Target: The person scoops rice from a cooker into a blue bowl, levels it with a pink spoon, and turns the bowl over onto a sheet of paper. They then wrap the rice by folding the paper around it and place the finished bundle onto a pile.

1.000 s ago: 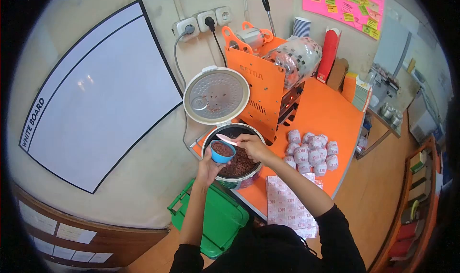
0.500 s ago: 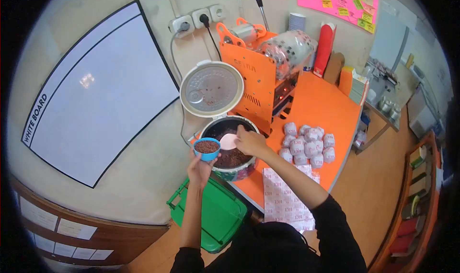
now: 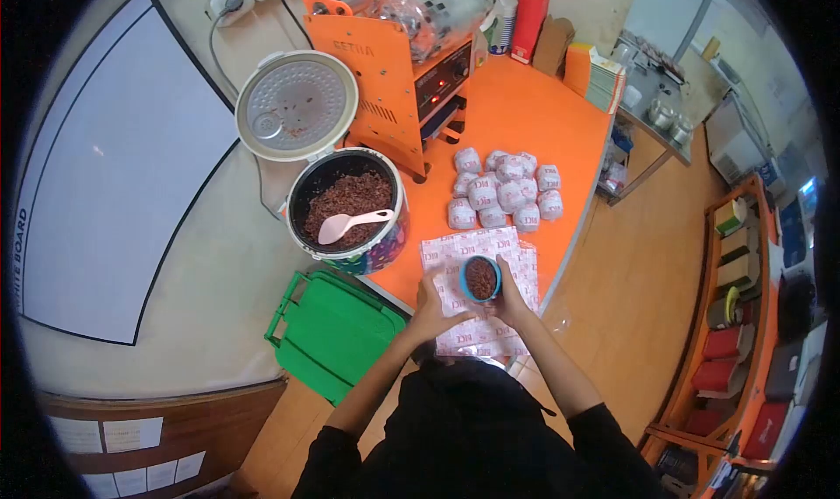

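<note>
Tbl edge (image 3: pixel 557 276), cup (image 3: pixel 480 279) nr, in R hand (image 3: pixel 511 301)

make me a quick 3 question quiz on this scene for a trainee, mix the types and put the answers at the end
1. Where does the pink spoon lie?
a) on the floor
b) on the rice in the pot
c) on the printed paper

2. True or false: the pot's lid stands open.

3. Which hand holds the blue cup, the left or the right?

Key:
1. b
2. true
3. the right hand; the left hand is open beside the cup
</note>
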Available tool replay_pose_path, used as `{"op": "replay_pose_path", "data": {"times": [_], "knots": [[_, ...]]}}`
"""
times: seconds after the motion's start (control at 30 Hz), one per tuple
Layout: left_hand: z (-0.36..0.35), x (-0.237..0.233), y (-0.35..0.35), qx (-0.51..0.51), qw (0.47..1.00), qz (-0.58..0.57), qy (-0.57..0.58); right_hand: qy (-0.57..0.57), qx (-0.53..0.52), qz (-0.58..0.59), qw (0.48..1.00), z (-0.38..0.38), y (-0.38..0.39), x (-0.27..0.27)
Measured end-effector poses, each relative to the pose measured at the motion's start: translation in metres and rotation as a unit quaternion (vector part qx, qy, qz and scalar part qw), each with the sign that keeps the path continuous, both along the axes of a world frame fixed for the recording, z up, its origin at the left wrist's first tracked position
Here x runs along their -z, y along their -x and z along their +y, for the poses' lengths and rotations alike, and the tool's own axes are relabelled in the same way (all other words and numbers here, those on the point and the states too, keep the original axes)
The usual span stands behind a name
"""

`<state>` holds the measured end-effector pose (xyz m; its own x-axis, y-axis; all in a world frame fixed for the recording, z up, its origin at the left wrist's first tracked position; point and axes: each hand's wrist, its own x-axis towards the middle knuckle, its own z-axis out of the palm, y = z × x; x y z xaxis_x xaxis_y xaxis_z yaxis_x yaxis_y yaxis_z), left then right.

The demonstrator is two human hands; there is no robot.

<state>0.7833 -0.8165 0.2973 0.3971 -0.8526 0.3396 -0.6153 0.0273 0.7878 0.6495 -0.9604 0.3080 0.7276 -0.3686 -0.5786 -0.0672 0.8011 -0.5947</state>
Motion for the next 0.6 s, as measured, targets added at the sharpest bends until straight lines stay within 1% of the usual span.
{"op": "replay_pose_path", "data": {"times": [0.03,0.07,0.1,0.13,0.17,0.23,0.27,0.3,0.37,0.4,0.43,0.47,0.5,0.53,0.6], "knots": [[0.005,0.012,0.006,0.038,0.999,0.0,-0.027,0.186,0.022,0.044,0.981,0.002,0.003,0.013],[0.012,0.026,0.012,0.077,0.996,0.001,-0.054,0.362,0.047,0.129,0.922,0.004,0.005,0.022],[0.019,0.04,0.017,0.128,0.986,-0.026,-0.1,0.523,0.067,0.188,0.829,0.008,0.006,0.032],[0.025,0.054,0.02,0.178,0.972,-0.053,-0.145,0.653,0.056,0.197,0.729,0.012,0.005,0.033],[0.028,0.059,0.026,0.227,0.952,-0.08,-0.187,0.708,0.011,0.2,0.677,0.016,0.006,0.041],[0.034,0.062,0.039,0.19,0.962,-0.126,-0.151,0.801,-0.079,0.198,0.559,0.026,0.005,0.053],[0.036,0.06,0.043,0.171,0.965,-0.149,-0.134,0.799,-0.085,0.214,0.556,0.027,0.003,0.056],[0.037,0.067,0.044,0.172,0.959,-0.2,-0.106,0.774,-0.079,0.212,0.591,0.023,0.005,0.059],[0.04,0.081,0.046,0.17,0.939,-0.295,-0.051,0.719,-0.072,0.208,0.659,0.019,0.008,0.047],[0.043,0.086,0.046,0.178,0.943,-0.265,-0.096,0.674,0.014,0.189,0.714,0.009,0.011,0.06],[0.044,0.081,0.046,0.184,0.945,-0.235,-0.138,0.622,0.099,0.165,0.759,-0.007,0.018,0.074],[0.045,0.077,0.047,0.188,0.944,-0.203,-0.18,0.536,0.112,0.196,0.814,-0.021,0.031,0.058],[0.045,0.07,0.049,0.178,0.948,-0.195,-0.178,0.564,0.133,0.232,0.781,-0.038,0.041,0.045],[0.043,0.062,0.048,0.169,0.951,-0.187,-0.176,0.598,0.141,0.296,0.731,-0.056,0.051,0.042],[0.038,0.054,0.048,0.152,0.959,-0.167,-0.172,0.622,0.089,0.409,0.661,-0.093,0.063,0.036]]}}
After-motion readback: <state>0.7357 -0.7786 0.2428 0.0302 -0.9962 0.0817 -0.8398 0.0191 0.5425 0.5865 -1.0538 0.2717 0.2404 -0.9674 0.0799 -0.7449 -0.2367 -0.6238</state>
